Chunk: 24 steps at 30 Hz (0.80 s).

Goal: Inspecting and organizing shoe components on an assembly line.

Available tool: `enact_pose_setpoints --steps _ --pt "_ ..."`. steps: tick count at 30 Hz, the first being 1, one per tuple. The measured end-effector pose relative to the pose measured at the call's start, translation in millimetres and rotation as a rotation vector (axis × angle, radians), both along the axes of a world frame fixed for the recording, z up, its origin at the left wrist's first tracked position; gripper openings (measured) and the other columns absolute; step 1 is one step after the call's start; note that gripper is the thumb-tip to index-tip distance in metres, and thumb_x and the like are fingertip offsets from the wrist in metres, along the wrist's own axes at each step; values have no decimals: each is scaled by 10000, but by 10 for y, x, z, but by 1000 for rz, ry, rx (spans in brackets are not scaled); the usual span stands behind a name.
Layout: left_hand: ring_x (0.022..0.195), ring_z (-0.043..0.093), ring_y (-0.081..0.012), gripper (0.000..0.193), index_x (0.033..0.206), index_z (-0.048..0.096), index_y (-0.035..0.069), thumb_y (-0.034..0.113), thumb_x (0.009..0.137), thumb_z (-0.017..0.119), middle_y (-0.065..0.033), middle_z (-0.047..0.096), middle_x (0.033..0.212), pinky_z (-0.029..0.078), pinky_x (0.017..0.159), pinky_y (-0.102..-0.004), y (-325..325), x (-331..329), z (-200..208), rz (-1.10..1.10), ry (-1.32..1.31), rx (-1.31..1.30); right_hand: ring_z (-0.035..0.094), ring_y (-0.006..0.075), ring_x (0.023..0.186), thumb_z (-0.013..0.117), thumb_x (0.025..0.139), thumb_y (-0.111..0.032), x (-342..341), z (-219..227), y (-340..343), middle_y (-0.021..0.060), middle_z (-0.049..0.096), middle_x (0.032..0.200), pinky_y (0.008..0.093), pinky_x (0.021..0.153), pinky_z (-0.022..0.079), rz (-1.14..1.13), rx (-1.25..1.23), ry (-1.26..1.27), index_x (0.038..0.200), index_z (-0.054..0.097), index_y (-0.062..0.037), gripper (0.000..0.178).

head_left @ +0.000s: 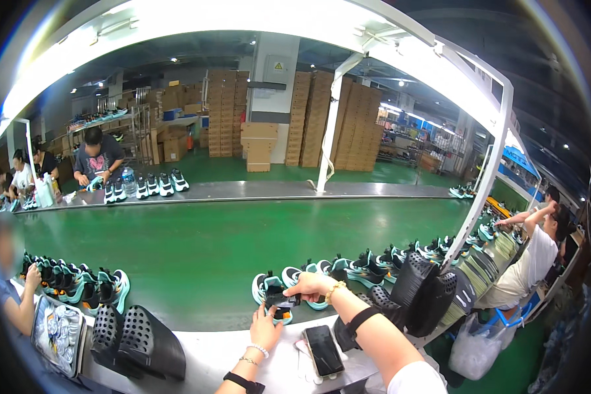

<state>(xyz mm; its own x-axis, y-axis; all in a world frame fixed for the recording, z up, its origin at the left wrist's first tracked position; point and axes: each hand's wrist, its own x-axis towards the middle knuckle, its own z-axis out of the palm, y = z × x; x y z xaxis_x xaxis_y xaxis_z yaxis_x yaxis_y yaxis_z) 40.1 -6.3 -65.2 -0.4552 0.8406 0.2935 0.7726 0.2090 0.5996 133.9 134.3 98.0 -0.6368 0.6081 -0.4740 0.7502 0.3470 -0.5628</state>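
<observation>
In front of me on the bench stands a sneaker (259,285) in black, white and mint with orange touches. My right hand (308,287) reaches in from the right, its fingers pinched on a small black piece (281,300) over the shoe's opening. Whether that piece belongs to the shoe or is separate, I cannot tell. Against the shoe's near side, my left hand (264,331) steadies it, fingers closed on its edge. A second matching sneaker (291,274) stands just behind, partly covered by my right hand.
A phone (324,351) lies near my right forearm. Black perforated shoe forms (138,341) stand left, more (421,289) right. Rows of sneakers (368,268) line the green belt (197,243). A white post (482,177) rises at right. People work on both sides.
</observation>
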Motion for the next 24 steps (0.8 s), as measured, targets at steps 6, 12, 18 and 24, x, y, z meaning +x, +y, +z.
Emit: enact_pose_setpoints --steps 6,12,18,24 --pt "1068 511 -367 460 1164 524 145 181 719 632 -194 470 1260 440 897 -421 -118 -206 -83 -26 -82 79 598 227 510 682 717 -450 -509 -533 -105 136 617 634 342 499 488 30 387 40 653 602 9 471" --pt "1034 542 -372 450 1182 494 152 168 743 589 -199 449 1297 461 866 -439 -85 7 -16 -52 -90 -49 660 267 749 636 732 -326 -534 -1158 -345 129 672 799 362 669 520 -131 814 31 783 691 -82 255" --pt "1038 539 -373 454 1193 471 103 165 754 568 -189 432 1321 464 866 -426 -222 -160 -61 -3 -88 -89 675 236 730 545 779 -259 -863 -1326 -426 111 681 763 337 627 523 -89 817 -109 729 704 -106 226" --pt "1050 543 -336 426 1166 510 87 189 757 577 -143 460 1297 455 879 -388 -197 -69 109 42 -241 -14 648 292 885 494 801 -252 -912 -1334 -45 154 665 929 384 742 515 49 662 -107 877 696 -70 282"
